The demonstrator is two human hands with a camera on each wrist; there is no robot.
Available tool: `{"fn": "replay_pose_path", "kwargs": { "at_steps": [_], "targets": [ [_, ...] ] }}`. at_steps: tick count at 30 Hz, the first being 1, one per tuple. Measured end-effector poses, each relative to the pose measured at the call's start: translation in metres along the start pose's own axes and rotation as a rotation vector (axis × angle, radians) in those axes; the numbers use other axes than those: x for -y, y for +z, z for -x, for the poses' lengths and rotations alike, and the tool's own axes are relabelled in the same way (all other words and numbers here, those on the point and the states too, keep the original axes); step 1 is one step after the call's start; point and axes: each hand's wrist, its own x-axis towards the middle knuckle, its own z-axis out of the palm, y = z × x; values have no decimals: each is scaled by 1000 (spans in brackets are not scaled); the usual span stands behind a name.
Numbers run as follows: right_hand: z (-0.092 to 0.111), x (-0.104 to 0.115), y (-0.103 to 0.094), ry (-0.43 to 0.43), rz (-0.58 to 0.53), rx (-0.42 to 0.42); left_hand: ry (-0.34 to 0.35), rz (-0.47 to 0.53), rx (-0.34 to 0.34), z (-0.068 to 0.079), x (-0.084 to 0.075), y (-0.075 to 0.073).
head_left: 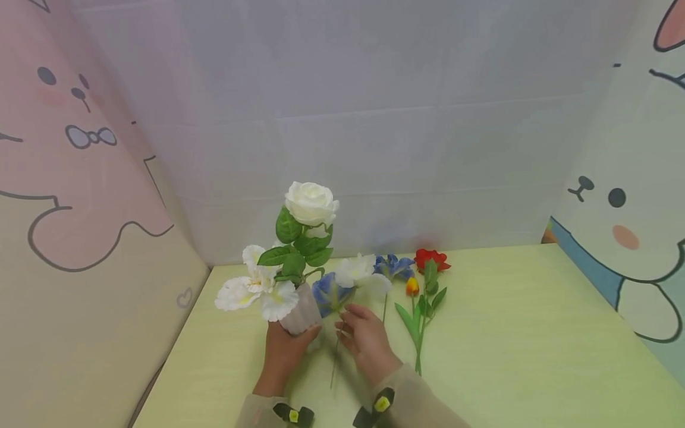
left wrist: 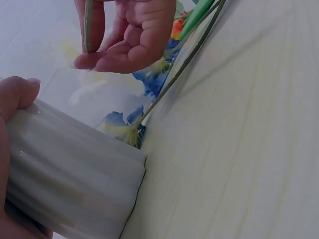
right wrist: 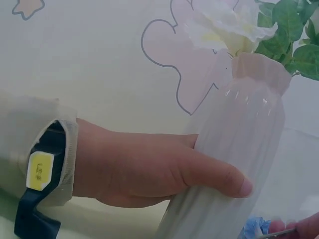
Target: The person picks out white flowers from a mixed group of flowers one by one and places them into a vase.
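My left hand (head_left: 285, 352) grips a ribbed white vase (head_left: 301, 310) round its side; in the right wrist view the thumb lies across the vase (right wrist: 224, 149), which leans. Out of its mouth rise a white rose (head_left: 311, 203) with green leaves and a white ruffled iris (head_left: 257, 286). To the right of the vase, my right hand (head_left: 369, 343) pinches a green stem (left wrist: 88, 25) between thumb and fingers. A white flower (head_left: 360, 272) shows just beyond these fingers. Close by the vase lies a blue flower (head_left: 327, 292) with a thin stem.
Farther right on the pale yellow table (head_left: 508, 333) lie another blue flower (head_left: 394, 267), a red flower (head_left: 431, 260) and an orange-yellow tulip (head_left: 412, 287) with green stems. A white cloth wall (head_left: 374, 142) stands behind, with cartoon-printed cloth on both sides.
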Motion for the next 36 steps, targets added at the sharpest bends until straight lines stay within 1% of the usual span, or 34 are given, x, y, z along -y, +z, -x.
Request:
{"fn": "replay_pose_path", "kwargs": {
  "at_steps": [2,8,13,18,24,29,31,36],
  "targets": [
    [3,1,-1,-14,9,29,-5,3,0,0,0,0],
    [13,6,-10,-66,-42,139,-5,24,15,1,2,2],
    [18,15,-17,-128,-68,185,17,20,15,0,2,4],
    [23,25,-21,-171,-67,194,17,9,16,1,1,3],
    [26,41,-23,-272,-37,216,23,-10,2,-1,-2,0],
    [30,54,-24,-368,-40,223,9,-11,11,-2,-2,-1],
    [32,57,-25,-393,-43,223,2,-9,13,-2,0,-1],
    [36,58,-26,-399,-26,213,-15,-3,9,-1,2,-1]
  ]
}}
